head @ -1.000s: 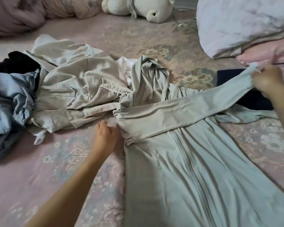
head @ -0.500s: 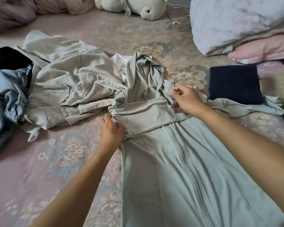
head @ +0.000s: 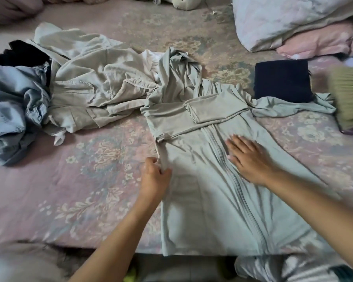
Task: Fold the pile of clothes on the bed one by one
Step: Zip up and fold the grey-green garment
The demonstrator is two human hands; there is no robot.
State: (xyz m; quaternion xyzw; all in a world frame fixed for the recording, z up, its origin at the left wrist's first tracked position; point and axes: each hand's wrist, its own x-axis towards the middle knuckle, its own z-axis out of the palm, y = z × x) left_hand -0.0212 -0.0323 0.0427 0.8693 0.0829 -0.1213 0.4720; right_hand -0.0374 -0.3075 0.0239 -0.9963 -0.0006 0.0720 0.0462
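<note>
A pale green zip-up hooded jacket (head: 200, 204) lies flat on the bed, zipper up, its left sleeve folded across the chest and doubled back. My left hand (head: 154, 178) pinches the jacket's left side edge. Fingers straight, my right hand (head: 251, 159) presses flat on the front just right of the zipper. The other sleeve trails right toward a folded dark navy garment (head: 282, 80). The unfolded pile sits at the left: a beige garment (head: 90, 86), a light blue one (head: 12, 110) and a black one (head: 18, 52).
The bed has a pink floral sheet (head: 69, 180). A bristle brush (head: 349, 98) lies at the right edge. Pillows (head: 293, 21) are stacked at the back right, with a plush toy (head: 181, 3) at the back. The bed's front edge runs just below the jacket's hem.
The sleeve that my right hand held stretched out to the right now lies folded across the chest. My right hand has come down flat onto the front. My left hand slid down the side edge.
</note>
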